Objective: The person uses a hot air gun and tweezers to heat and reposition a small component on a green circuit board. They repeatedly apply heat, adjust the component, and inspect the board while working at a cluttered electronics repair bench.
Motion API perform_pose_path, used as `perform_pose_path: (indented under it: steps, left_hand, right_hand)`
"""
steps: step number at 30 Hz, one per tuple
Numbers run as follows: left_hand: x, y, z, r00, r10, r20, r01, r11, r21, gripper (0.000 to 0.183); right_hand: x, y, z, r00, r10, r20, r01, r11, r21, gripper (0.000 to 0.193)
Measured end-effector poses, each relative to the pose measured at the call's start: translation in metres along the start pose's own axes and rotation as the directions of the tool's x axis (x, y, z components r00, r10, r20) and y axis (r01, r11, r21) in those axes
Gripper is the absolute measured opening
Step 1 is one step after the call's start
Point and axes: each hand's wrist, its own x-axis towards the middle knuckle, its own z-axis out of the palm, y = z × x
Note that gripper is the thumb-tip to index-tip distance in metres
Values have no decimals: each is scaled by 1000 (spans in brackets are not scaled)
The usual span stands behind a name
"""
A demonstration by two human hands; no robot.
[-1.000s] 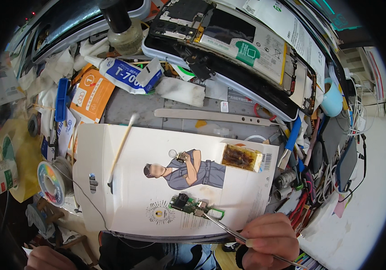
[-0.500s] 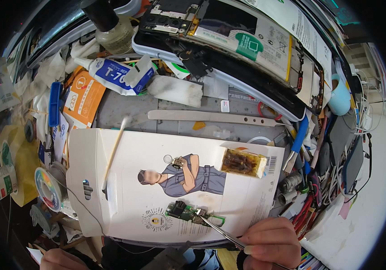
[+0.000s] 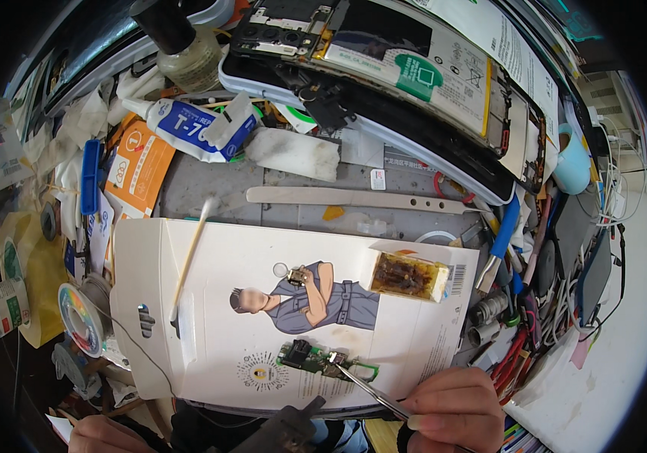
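Note:
My right hand [image 3: 455, 411] comes in at the lower right, closed around metal tweezers [image 3: 372, 392]. Their tip touches a small green circuit board [image 3: 316, 358] with a black block at its left end. The board lies on a white printed cardboard box [image 3: 210, 362] with a drawn figure on it. At the lower left edge my left hand [image 3: 104, 436] shows only in part, and its fingers are mostly cut off by the frame. A dark grey object with a narrow end [image 3: 286, 430], of a kind I cannot make out, juts up at the bottom middle.
A cotton swab [image 3: 191, 260] and a small brown-stained block [image 3: 408, 276] lie on the box. Beyond are a flat metal strip [image 3: 354, 198], a blue-white tube [image 3: 195, 127] and an opened phone [image 3: 384, 68]. A solder spool [image 3: 82, 321] stands left; tools and cables crowd the right.
The dark grey object at the bottom middle has come further up into view. My right hand, the tweezers and the board are nearly where they were.

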Motion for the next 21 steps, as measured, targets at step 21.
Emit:
perform_pose_path:
  steps: [21]
  left_hand:
    - [2,2,-1,1000,0,14,0,1000,-13,43]
  right_hand:
    - [3,-2,-2,999,27,18,-28,1000,13,23]
